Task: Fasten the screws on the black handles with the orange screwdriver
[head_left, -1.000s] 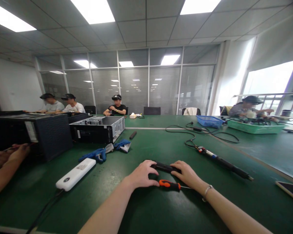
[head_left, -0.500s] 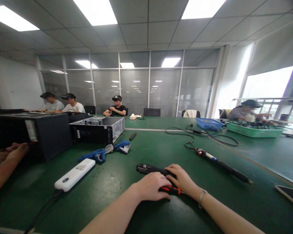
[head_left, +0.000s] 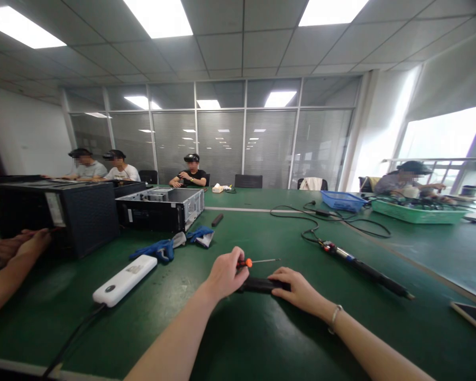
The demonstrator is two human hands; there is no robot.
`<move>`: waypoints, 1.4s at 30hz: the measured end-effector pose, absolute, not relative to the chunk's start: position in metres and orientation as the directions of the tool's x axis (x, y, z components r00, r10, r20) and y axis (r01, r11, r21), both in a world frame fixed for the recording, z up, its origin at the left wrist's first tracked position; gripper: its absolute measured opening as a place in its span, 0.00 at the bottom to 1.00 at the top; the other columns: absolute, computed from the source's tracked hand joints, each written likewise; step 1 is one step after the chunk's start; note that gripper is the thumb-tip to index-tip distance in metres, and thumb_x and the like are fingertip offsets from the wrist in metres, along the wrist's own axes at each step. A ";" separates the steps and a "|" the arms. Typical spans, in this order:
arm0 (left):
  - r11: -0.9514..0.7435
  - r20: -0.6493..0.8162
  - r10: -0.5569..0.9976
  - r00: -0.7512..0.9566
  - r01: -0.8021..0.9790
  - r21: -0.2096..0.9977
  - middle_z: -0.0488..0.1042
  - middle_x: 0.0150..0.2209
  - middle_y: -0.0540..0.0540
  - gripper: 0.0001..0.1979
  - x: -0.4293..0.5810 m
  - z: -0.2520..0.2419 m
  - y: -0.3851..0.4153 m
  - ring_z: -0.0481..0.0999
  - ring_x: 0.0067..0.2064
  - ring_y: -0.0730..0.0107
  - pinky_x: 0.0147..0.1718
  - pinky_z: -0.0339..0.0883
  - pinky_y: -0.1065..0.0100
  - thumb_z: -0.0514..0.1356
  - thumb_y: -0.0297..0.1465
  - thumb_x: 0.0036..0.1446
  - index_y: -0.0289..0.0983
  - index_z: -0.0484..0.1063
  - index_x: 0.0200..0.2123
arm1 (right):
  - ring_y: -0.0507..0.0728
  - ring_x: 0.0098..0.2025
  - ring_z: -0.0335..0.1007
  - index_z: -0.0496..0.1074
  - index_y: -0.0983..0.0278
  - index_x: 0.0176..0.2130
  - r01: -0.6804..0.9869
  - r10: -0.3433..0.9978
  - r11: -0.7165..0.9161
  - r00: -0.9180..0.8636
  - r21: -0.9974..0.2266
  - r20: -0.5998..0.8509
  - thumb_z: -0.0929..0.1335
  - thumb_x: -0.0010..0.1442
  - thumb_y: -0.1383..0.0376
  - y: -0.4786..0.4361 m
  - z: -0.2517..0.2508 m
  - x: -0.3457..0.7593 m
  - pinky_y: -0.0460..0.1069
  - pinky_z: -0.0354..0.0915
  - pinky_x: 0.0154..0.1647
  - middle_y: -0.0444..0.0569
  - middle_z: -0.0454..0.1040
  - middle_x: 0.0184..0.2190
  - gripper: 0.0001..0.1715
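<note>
My left hand [head_left: 224, 275] is closed round an orange-handled screwdriver [head_left: 249, 262], lifted a little off the green table [head_left: 262, 338], its thin shaft pointing right. My right hand [head_left: 297, 288] rests on a long black bar-shaped device [head_left: 259, 286] that lies flat on the table, fingers curled over its right end. The two hands are close together at the table's middle front.
A white power bank [head_left: 125, 280] with a cable lies to the left, blue gloves [head_left: 162, 248] behind it. Two computer cases [head_left: 161, 209] stand at left, another person's hands [head_left: 11, 248] beside them. A soldering iron [head_left: 360, 267] lies at right, a phone [head_left: 474, 316] further right. Baskets and seated people are at the back.
My left hand has picked the orange screwdriver up from the table in front of the black device and raised it. My right hand stays on the black device.
</note>
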State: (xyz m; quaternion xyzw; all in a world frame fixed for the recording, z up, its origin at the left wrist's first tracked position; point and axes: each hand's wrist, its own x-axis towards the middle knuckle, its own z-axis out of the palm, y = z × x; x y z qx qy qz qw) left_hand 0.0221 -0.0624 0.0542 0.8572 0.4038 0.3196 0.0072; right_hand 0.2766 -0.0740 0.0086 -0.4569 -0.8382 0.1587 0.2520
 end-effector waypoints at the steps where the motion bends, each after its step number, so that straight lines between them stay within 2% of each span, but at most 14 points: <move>1: -0.648 0.546 0.718 0.431 0.701 0.299 0.70 0.27 0.50 0.04 0.020 0.053 -0.059 0.71 0.29 0.68 0.29 0.60 0.71 0.53 0.32 0.57 0.38 0.63 0.35 | 0.60 0.45 0.68 0.74 0.60 0.48 0.675 0.843 0.535 -0.465 -0.508 0.270 0.68 0.57 0.56 -0.075 0.011 0.276 0.53 0.62 0.49 0.51 0.73 0.44 0.21; 5: -0.508 0.504 0.808 0.306 0.794 0.333 0.73 0.28 0.47 0.15 0.013 0.051 -0.046 0.74 0.30 0.66 0.28 0.60 0.71 0.47 0.39 0.65 0.38 0.67 0.32 | 0.59 0.44 0.69 0.76 0.60 0.45 0.640 0.833 0.537 -0.506 -0.549 0.225 0.69 0.54 0.55 -0.081 0.018 0.274 0.52 0.64 0.47 0.49 0.73 0.42 0.19; 8: -0.396 0.384 0.880 0.279 0.877 0.272 0.76 0.32 0.44 0.11 0.005 0.050 -0.038 0.75 0.34 0.63 0.30 0.62 0.69 0.51 0.36 0.63 0.38 0.70 0.35 | 0.58 0.42 0.69 0.76 0.60 0.43 0.639 0.833 0.528 -0.517 -0.559 0.197 0.71 0.52 0.55 -0.084 0.022 0.275 0.50 0.64 0.44 0.48 0.73 0.41 0.19; 10: -0.395 0.300 0.895 0.329 0.898 0.193 0.76 0.35 0.44 0.06 -0.001 0.049 -0.035 0.75 0.38 0.61 0.34 0.64 0.68 0.57 0.33 0.58 0.38 0.72 0.35 | 0.58 0.41 0.69 0.76 0.61 0.42 0.641 0.833 0.526 -0.520 -0.559 0.188 0.71 0.51 0.55 -0.085 0.024 0.276 0.50 0.64 0.43 0.48 0.73 0.40 0.19; 13: -0.453 0.196 0.885 0.423 0.879 0.149 0.77 0.37 0.44 0.06 -0.007 0.046 -0.033 0.75 0.41 0.60 0.37 0.65 0.68 0.62 0.34 0.52 0.38 0.75 0.34 | 0.57 0.41 0.68 0.75 0.61 0.42 0.645 0.833 0.525 -0.523 -0.555 0.181 0.71 0.52 0.55 -0.087 0.026 0.279 0.49 0.64 0.42 0.48 0.72 0.40 0.19; 16: -0.480 0.080 0.877 0.473 0.857 0.188 0.78 0.36 0.47 0.08 -0.008 0.047 -0.033 0.76 0.39 0.63 0.34 0.66 0.71 0.62 0.35 0.51 0.40 0.77 0.35 | 0.57 0.41 0.68 0.75 0.61 0.42 0.665 0.843 0.510 -0.511 -0.546 0.165 0.71 0.52 0.55 -0.086 0.027 0.283 0.49 0.63 0.41 0.48 0.72 0.40 0.20; 19: -0.443 0.009 0.895 0.445 0.887 0.129 0.78 0.37 0.49 0.08 -0.011 0.051 -0.034 0.77 0.38 0.67 0.33 0.67 0.73 0.62 0.34 0.52 0.42 0.77 0.36 | 0.56 0.40 0.68 0.75 0.62 0.41 0.682 0.857 0.488 -0.493 -0.545 0.150 0.71 0.51 0.55 -0.084 0.027 0.288 0.49 0.63 0.40 0.48 0.72 0.39 0.19; 23: -0.322 0.008 0.947 0.322 0.947 -0.016 0.78 0.39 0.42 0.08 -0.019 0.059 -0.034 0.78 0.41 0.58 0.37 0.70 0.67 0.62 0.32 0.51 0.38 0.78 0.35 | 0.56 0.39 0.68 0.75 0.62 0.41 0.689 0.867 0.472 -0.475 -0.551 0.149 0.72 0.50 0.55 -0.082 0.026 0.294 0.49 0.64 0.40 0.48 0.72 0.38 0.20; 28: -0.213 0.022 0.976 0.216 0.972 -0.097 0.77 0.41 0.34 0.10 -0.024 0.061 -0.029 0.77 0.44 0.50 0.41 0.71 0.59 0.61 0.31 0.52 0.33 0.77 0.36 | 0.56 0.39 0.68 0.74 0.63 0.40 0.693 0.872 0.462 -0.467 -0.554 0.144 0.71 0.50 0.54 -0.083 0.025 0.295 0.49 0.64 0.40 0.48 0.72 0.39 0.20; 32: -0.189 0.018 0.981 0.193 0.974 -0.125 0.77 0.44 0.35 0.11 -0.024 0.060 -0.027 0.76 0.47 0.53 0.45 0.70 0.59 0.59 0.25 0.53 0.34 0.76 0.40 | 0.56 0.39 0.68 0.74 0.62 0.41 0.694 0.872 0.459 -0.472 -0.555 0.132 0.71 0.50 0.53 -0.083 0.025 0.293 0.49 0.64 0.40 0.48 0.72 0.39 0.20; 36: -0.139 0.014 0.990 0.142 0.982 -0.130 0.78 0.42 0.35 0.13 -0.028 0.058 -0.025 0.77 0.45 0.53 0.41 0.72 0.60 0.55 0.20 0.53 0.33 0.76 0.39 | 0.56 0.40 0.68 0.74 0.62 0.41 0.697 0.871 0.463 -0.473 -0.548 0.134 0.71 0.50 0.52 -0.082 0.026 0.293 0.50 0.64 0.41 0.48 0.72 0.39 0.21; 42: -0.126 0.051 0.990 0.133 0.984 -0.126 0.77 0.41 0.33 0.12 -0.031 0.056 -0.025 0.77 0.45 0.51 0.40 0.72 0.59 0.55 0.20 0.54 0.31 0.76 0.39 | 0.56 0.40 0.68 0.75 0.62 0.42 0.694 0.867 0.468 -0.480 -0.547 0.132 0.71 0.50 0.50 -0.085 0.027 0.292 0.50 0.64 0.40 0.48 0.72 0.40 0.23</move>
